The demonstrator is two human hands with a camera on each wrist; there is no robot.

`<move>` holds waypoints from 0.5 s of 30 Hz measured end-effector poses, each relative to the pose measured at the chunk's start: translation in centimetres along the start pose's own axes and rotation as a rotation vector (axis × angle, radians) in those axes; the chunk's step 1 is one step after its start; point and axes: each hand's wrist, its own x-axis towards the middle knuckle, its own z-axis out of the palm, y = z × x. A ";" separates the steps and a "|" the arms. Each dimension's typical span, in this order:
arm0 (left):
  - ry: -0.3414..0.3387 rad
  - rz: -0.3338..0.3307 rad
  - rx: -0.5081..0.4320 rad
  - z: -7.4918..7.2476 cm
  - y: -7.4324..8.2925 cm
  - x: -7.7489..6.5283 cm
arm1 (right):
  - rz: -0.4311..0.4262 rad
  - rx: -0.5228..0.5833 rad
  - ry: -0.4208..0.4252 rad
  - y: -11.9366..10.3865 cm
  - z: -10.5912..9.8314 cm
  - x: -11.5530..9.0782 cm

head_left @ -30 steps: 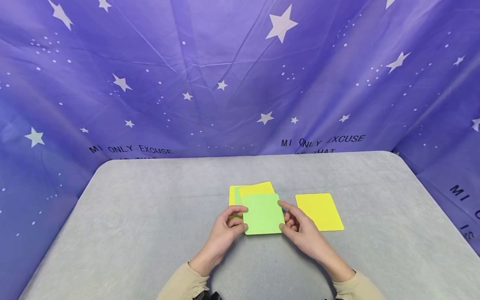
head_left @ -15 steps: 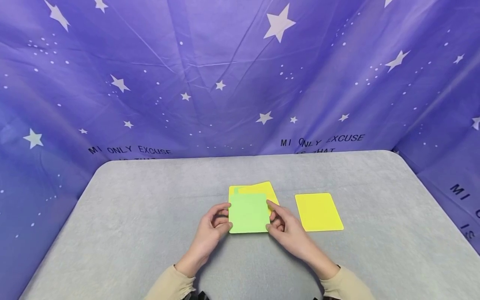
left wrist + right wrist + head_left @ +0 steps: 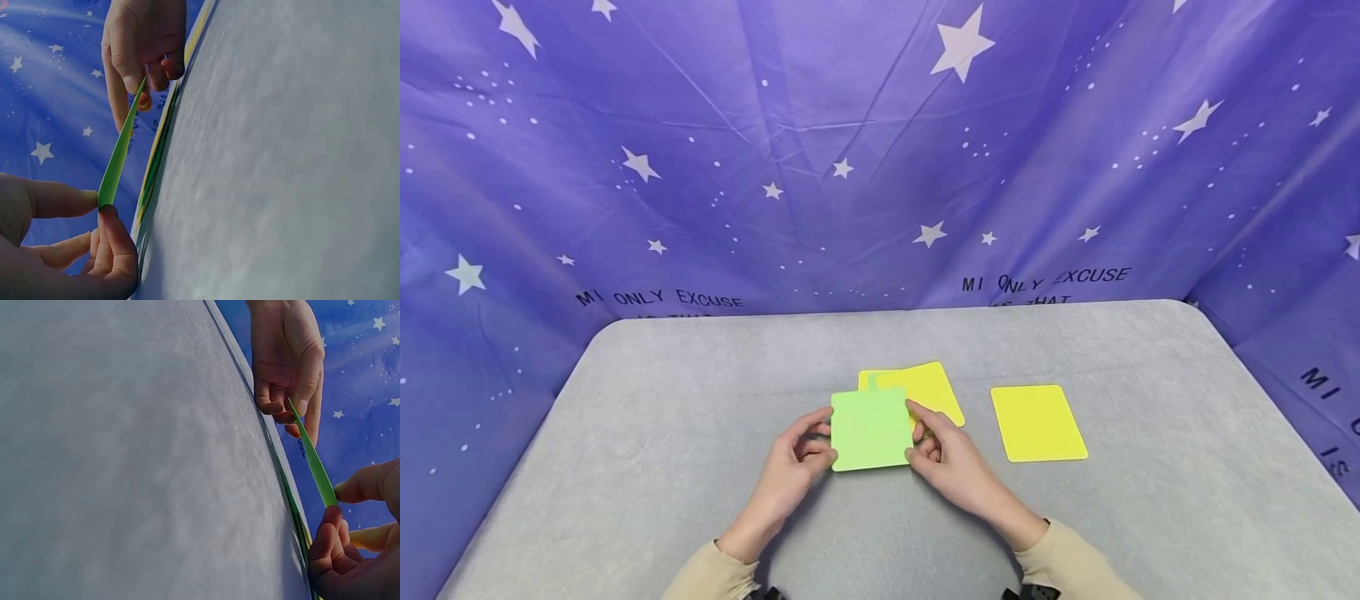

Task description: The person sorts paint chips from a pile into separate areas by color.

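A green square card with rounded corners hangs between my two hands, lifted off the table. My left hand pinches its left edge between thumb and fingers, while the right edge is gripped the same way by my right hand. Seen nearly edge-on in the left wrist view, the green card stands clear of the cards below it. Behind it lies a loose pile with a tilted yellow card on top; a green strip and another yellow corner peek out at its left. The rest of the pile is hidden.
A single yellow square card lies flat to the right of the pile. All of this is on a grey table with rounded corners. A purple star-printed cloth hangs along its back and sides.
Both hands have carried the green card leftward, uncovering more of the tilted yellow card. It tips slightly now. The pile and the separate yellow card have stayed put.
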 end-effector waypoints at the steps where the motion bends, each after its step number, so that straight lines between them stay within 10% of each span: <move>1: 0.002 0.001 0.005 -0.2 0.0 0.0 | 0.001 0.001 0.000 -0.1 0.2 0.1; 15: 0.038 0.001 0.106 -3.7 0.4 -0.2 | -0.032 -0.041 -0.003 -0.9 2.7 2.6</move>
